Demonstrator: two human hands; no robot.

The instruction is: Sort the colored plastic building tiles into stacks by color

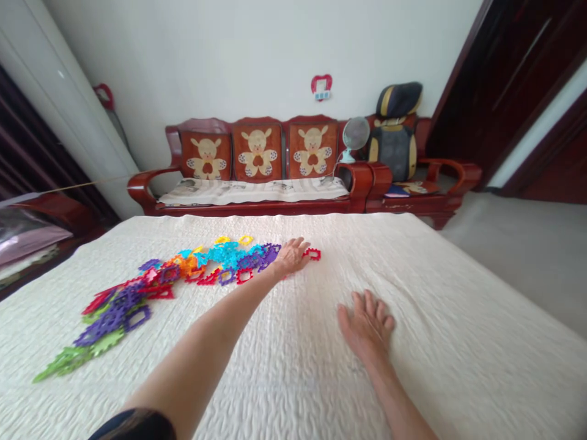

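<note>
My left hand [290, 255] is stretched far out over the white quilted bed [458, 342], fingers spread and lying flat at the right end of a long scatter of flat plastic puzzle pieces [183, 272]. A red piece [314, 253] lies just past its fingertips. The pieces are purple, red, orange, blue, yellow and green, and run in a band toward the lower left. My right hand [367, 324] rests palm down on the quilt nearer to me, fingers extended, with nothing in it.
A red wooden sofa [257, 183] with bear-print back cushions stands behind the bed. A small fan [355, 137] and a backpack [397, 131] sit at its right end. Dark wooden doors [518, 91] are at the right, a cabinet at the left.
</note>
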